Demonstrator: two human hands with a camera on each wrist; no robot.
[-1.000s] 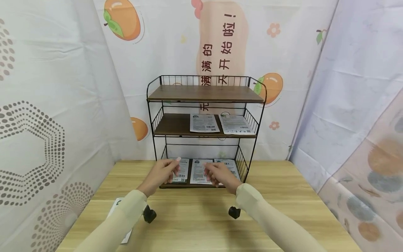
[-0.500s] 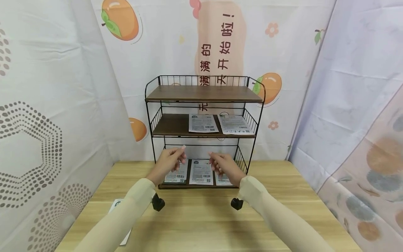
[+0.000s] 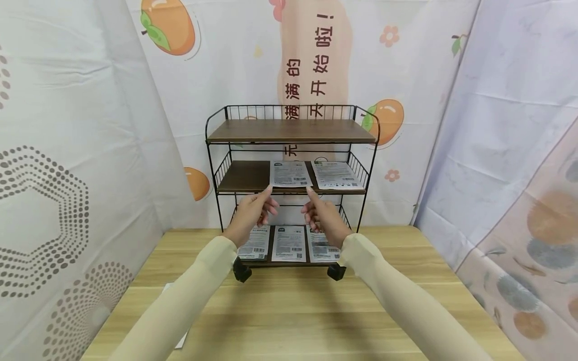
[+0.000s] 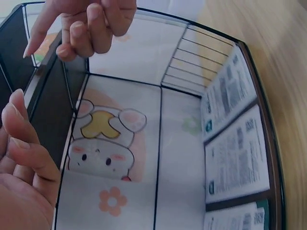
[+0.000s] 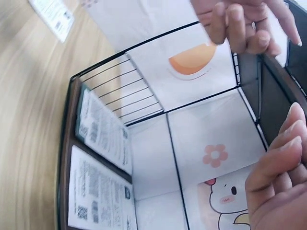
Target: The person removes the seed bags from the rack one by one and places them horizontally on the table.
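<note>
In the head view, my left hand (image 3: 249,215) and right hand (image 3: 326,218) are raised in front of the rack (image 3: 293,131). Their leading fingertips are at the two front corners of a flat white printed packet (image 3: 290,174) on the middle shelf. Whether they touch it, I cannot tell. Both hands have loosely bent fingers and hold nothing. Right of that packet lies a second white packet (image 3: 337,175). In the left wrist view, the left hand (image 4: 29,167) is beside the shelf edge; in the right wrist view, so is the right hand (image 5: 283,182).
Below, several white packets (image 3: 289,244) lie on the bottom shelf. The rack has black wire sides and brown boards. Another white packet (image 3: 181,342), mostly covered by my left sleeve, lies on the wooden table (image 3: 280,316). Printed curtains (image 3: 149,125) surround the table.
Both hands have risen from in front of the bottom shelf to the front edge of the middle shelf. The packets have stayed where they were.
</note>
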